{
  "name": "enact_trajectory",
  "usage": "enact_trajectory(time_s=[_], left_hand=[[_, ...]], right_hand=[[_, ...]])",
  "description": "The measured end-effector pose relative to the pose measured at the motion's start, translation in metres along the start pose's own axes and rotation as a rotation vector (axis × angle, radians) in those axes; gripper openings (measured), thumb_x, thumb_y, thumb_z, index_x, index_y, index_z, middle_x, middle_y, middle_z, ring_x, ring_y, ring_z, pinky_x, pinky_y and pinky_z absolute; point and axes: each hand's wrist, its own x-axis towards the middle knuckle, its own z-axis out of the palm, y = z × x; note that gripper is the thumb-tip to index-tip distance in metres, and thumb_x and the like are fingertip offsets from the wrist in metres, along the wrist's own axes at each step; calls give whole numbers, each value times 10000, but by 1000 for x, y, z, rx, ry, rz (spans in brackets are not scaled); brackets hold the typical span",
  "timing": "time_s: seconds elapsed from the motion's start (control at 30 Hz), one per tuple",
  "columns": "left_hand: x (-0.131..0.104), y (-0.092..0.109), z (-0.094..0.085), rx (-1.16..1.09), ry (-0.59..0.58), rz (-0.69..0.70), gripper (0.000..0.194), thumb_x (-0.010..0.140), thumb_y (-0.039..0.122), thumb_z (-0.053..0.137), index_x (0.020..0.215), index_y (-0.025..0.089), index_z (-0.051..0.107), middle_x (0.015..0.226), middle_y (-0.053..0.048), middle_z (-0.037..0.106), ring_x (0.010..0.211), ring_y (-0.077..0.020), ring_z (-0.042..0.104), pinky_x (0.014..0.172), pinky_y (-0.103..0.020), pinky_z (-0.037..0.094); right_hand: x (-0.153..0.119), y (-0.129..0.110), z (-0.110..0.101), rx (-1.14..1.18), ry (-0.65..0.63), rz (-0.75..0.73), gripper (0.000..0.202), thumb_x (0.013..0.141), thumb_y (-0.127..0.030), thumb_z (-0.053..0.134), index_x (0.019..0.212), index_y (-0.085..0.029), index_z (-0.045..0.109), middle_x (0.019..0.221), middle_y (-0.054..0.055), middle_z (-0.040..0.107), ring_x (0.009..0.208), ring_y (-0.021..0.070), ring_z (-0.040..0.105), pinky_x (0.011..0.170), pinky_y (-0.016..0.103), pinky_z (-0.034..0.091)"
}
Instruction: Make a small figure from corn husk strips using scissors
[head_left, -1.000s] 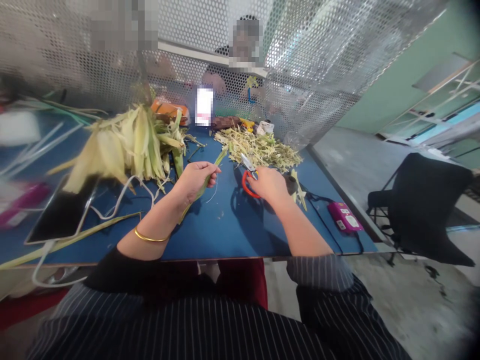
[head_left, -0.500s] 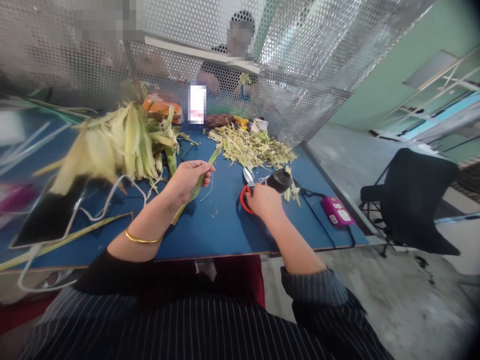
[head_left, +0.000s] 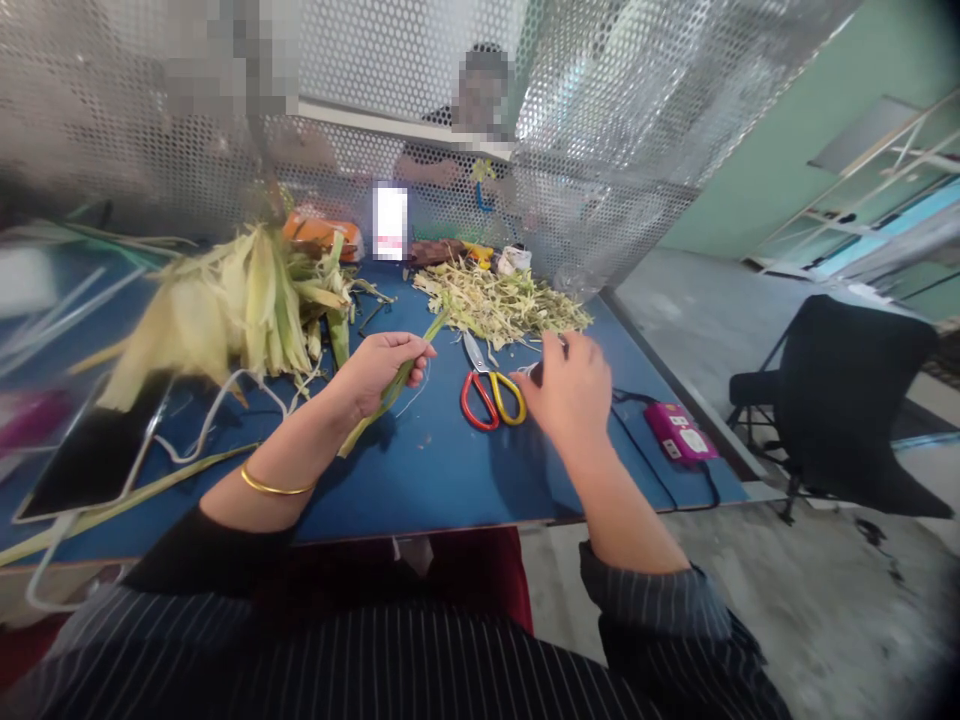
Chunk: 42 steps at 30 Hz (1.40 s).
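My left hand (head_left: 391,368) is closed around a twisted strip of green corn husk (head_left: 358,428), whose ends stick out above and below the fist. A thin white thread hangs beside the fingers. Over to the right, my right hand (head_left: 576,385) curls its thumb and fingers round a black spool (head_left: 537,373), most of which the hand hides. Between the hands, scissors (head_left: 482,374) with one red and one yellow handle lie on the blue table (head_left: 427,490), blades pointing away from me.
At the back is a heap of shredded husk (head_left: 502,300). A large bunch of husks (head_left: 255,300) stands left, by a black tablet-like panel (head_left: 97,450) and a white cable. A purple box (head_left: 681,433) with black cords sits right. A person (head_left: 480,95) is beyond the perforated screen.
My right hand has let go of the scissors, leaving them on the table, and has moved right onto the black spool. My left hand keeps its hold on the husk strip.
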Motion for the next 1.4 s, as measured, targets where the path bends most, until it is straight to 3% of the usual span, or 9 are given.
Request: enact_trajectory(time_s=[0.17, 0.4, 0.5, 0.57, 0.7, 0.83, 1.03, 1.27, 1.4], left_hand=[[14, 11, 10, 30, -59, -54, 115, 786, 147, 594, 682, 110, 626, 563, -7, 524, 452, -64, 481, 450, -190, 398], [28, 20, 3, -15, -76, -134, 116, 797, 153, 588, 697, 112, 628, 582, -10, 524, 461, -71, 491, 459, -202, 427], [29, 17, -4, -33, -81, -141, 91, 778, 165, 609, 703, 119, 633, 589, -7, 525, 469, -70, 492, 469, -198, 439], [28, 16, -8, -40, -89, -135, 80, 769, 166, 612, 707, 121, 635, 587, 0, 523, 469, -68, 491, 470, -198, 443], [26, 15, -8, -33, -85, -115, 82, 770, 145, 597, 708, 109, 638, 588, 2, 529, 464, -60, 488, 483, -196, 448], [23, 12, -4, -9, -104, -82, 102, 776, 141, 597, 692, 104, 640, 599, -15, 561, 463, -51, 485, 489, -190, 438], [22, 4, 2, 28, -63, -49, 99, 781, 157, 603, 724, 113, 670, 598, -17, 576, 463, -61, 494, 479, -203, 434], [22, 1, 5, 57, -59, -21, 108, 776, 214, 627, 761, 125, 687, 637, -20, 600, 470, -64, 510, 479, -197, 435], [20, 2, 7, 190, -10, 41, 118, 782, 234, 621, 762, 141, 690, 696, -42, 645, 532, -86, 579, 518, -195, 451]], right_hand=[[18, 40, 16, 112, -247, 64, 579, 773, -540, 559, 1214, -179, 459, 1069, 126, 539, 866, 251, 580, 684, 317, 423], [50, 46, 31, 156, -182, -12, 546, 755, -470, 612, 1196, -166, 506, 1140, 146, 547, 981, 282, 565, 755, 369, 450], [63, 27, 25, 302, -19, -82, 508, 746, -391, 650, 1166, -122, 557, 1234, 188, 518, 1166, 318, 460, 920, 439, 388], [66, 3, 21, 626, -4, -152, 353, 821, -370, 566, 1106, -169, 617, 1189, 127, 580, 1125, 246, 508, 947, 394, 385], [58, -55, 24, 1359, -481, -173, 295, 785, -387, 594, 986, -193, 685, 941, 46, 703, 875, 173, 629, 850, 336, 455], [46, -81, 38, 1708, -615, 4, 235, 712, -340, 669, 866, -164, 690, 810, 27, 706, 826, 157, 633, 865, 340, 452], [40, -67, 42, 1755, -570, 52, 154, 729, -320, 652, 773, -172, 650, 763, 6, 671, 776, 138, 617, 811, 326, 473], [46, -52, 34, 1608, -444, -61, 130, 783, -289, 592, 786, -179, 661, 782, 14, 677, 802, 143, 614, 799, 303, 467], [48, -50, 33, 1745, -346, 57, 128, 796, -295, 576, 756, -185, 626, 725, -6, 628, 710, 114, 595, 725, 278, 480]])
